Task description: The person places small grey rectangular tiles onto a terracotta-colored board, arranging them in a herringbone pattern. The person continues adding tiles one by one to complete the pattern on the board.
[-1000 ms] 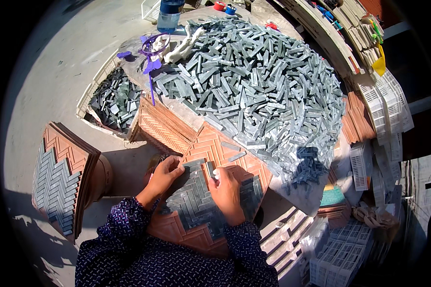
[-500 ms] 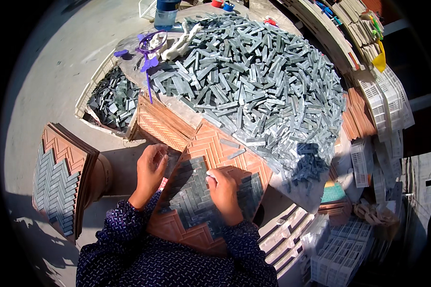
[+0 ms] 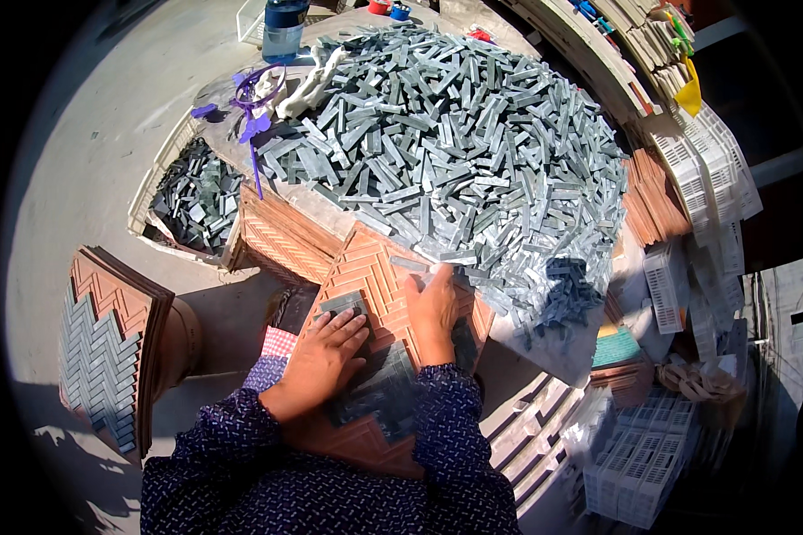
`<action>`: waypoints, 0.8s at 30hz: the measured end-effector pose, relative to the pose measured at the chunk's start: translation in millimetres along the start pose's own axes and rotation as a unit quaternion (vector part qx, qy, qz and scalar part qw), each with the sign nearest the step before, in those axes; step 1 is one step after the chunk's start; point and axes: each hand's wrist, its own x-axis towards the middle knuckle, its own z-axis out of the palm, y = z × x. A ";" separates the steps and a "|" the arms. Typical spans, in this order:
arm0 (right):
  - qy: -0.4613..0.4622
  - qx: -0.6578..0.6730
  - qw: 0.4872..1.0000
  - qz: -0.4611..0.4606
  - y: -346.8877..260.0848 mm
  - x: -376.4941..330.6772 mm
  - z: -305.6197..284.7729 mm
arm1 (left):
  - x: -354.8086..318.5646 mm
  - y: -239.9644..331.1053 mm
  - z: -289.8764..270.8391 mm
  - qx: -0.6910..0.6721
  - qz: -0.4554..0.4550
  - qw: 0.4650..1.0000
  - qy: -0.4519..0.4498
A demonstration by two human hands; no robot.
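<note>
An orange-brown moulded tray [image 3: 376, 283] with herringbone slots lies tilted in front of me, its lower half filled with dark grey stone strips [image 3: 379, 383]. My left hand [image 3: 326, 352] is spread flat on the filled part, palm down, fingers apart. Near the tray's far right edge, my right hand [image 3: 433, 312] has thumb and fingers pinched at a grey stone strip, which they mostly hide. Just left of those fingertips, a loose light-grey strip [image 3: 408, 264] rests on the tray. Beyond it spreads a large heap of grey stone strips [image 3: 473, 160] on a table.
At left, a stack of trays [image 3: 103, 357], the top one partly filled, stands on a round support. A white crate [image 3: 138, 209] holds dark pieces. More trays [image 3: 285, 236] lean beyond mine. White plastic baskets [image 3: 638, 464] stand right; a water bottle [image 3: 283, 31] stands at the back.
My left hand has come down from the tray's left side and now lies flat on the strips. My right hand has moved up and right to the loose strips at the far edge.
</note>
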 end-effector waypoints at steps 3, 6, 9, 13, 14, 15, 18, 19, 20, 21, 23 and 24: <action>-0.027 0.067 0.996 0.045 10.8 -4.6 -7.8 | -9.2 -11.1 -22.0 -0.094 -0.023 0.994 0.051; -0.079 0.176 0.981 -0.005 24.5 -22.5 -22.7 | -25.2 -25.1 -39.7 -0.097 -0.056 0.989 0.100; -0.170 0.213 0.955 -0.117 25.2 -34.1 -45.1 | -35.9 -32.3 -44.8 -0.119 -0.109 0.977 0.137; -0.251 0.211 0.917 -0.226 33.6 -32.7 -52.7 | -37.3 -33.7 -44.8 -0.134 -0.121 0.971 0.155; -0.251 0.207 0.917 -0.229 34.4 -31.9 -52.4 | -35.0 -31.3 -45.1 -0.137 -0.120 0.971 0.157; -0.252 0.204 0.917 -0.232 34.2 -31.2 -51.4 | -33.5 -29.5 -45.2 -0.141 -0.118 0.970 0.157; -0.248 0.185 0.920 -0.242 27.2 -31.5 -48.9 | -28.0 -24.2 -44.9 -0.152 -0.110 0.970 0.156; -0.246 0.178 0.921 -0.244 23.5 -33.0 -48.6 | -26.0 -21.7 -45.4 -0.154 -0.106 0.970 0.155; -0.227 0.176 0.926 -0.243 19.0 -35.5 -47.2 | -25.4 -20.6 -46.5 -0.154 -0.103 0.971 0.154; -0.209 0.175 0.931 -0.242 14.4 -38.1 -46.0 | -25.7 -20.6 -47.2 -0.152 -0.104 0.971 0.154; -0.200 0.168 0.934 -0.245 11.0 -40.3 -46.9 | -27.3 -20.6 -47.8 -0.148 -0.107 0.971 0.153; -0.209 0.164 0.932 -0.249 10.7 -40.7 -47.9 | -28.6 -21.6 -47.4 -0.154 -0.113 0.969 0.155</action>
